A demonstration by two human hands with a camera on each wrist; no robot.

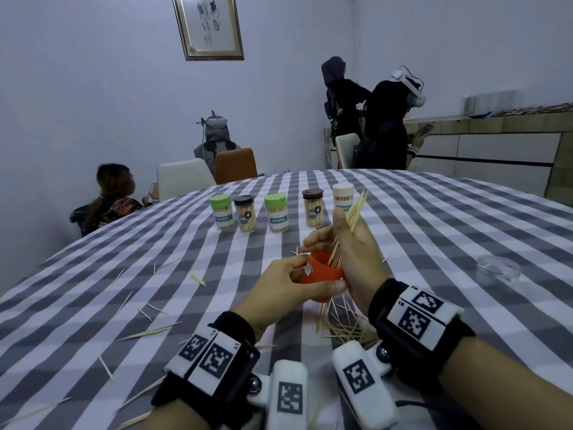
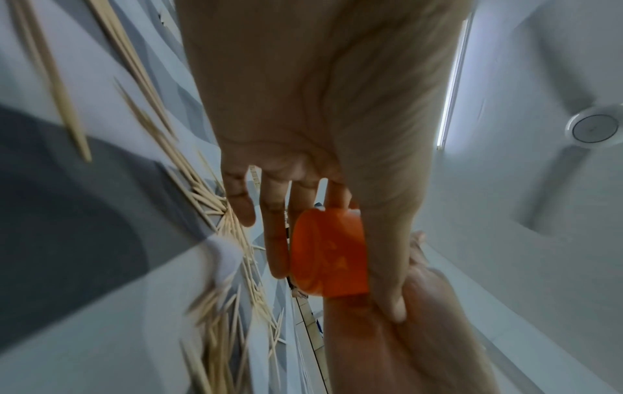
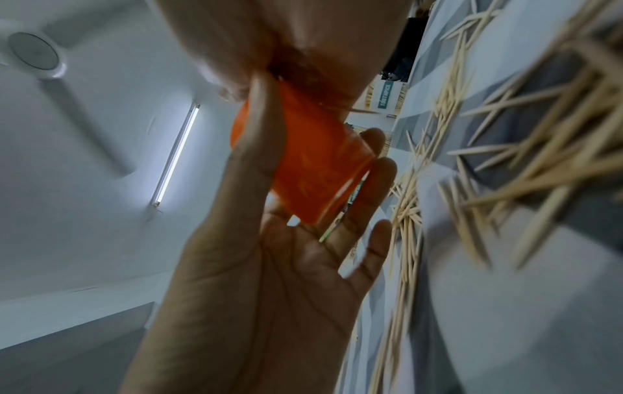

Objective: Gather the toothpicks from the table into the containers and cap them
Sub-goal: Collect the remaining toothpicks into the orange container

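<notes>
— Where's the left hand [image 1: 286, 282]?
— Raised near centre, thumb and fingers curled in a grip, wrist banded.
— And the right hand [image 1: 353, 246]?
— Just right of it, upright, fingers pinching, wrist banded too.

Orange container [image 1: 322, 274] interior hidden
</notes>
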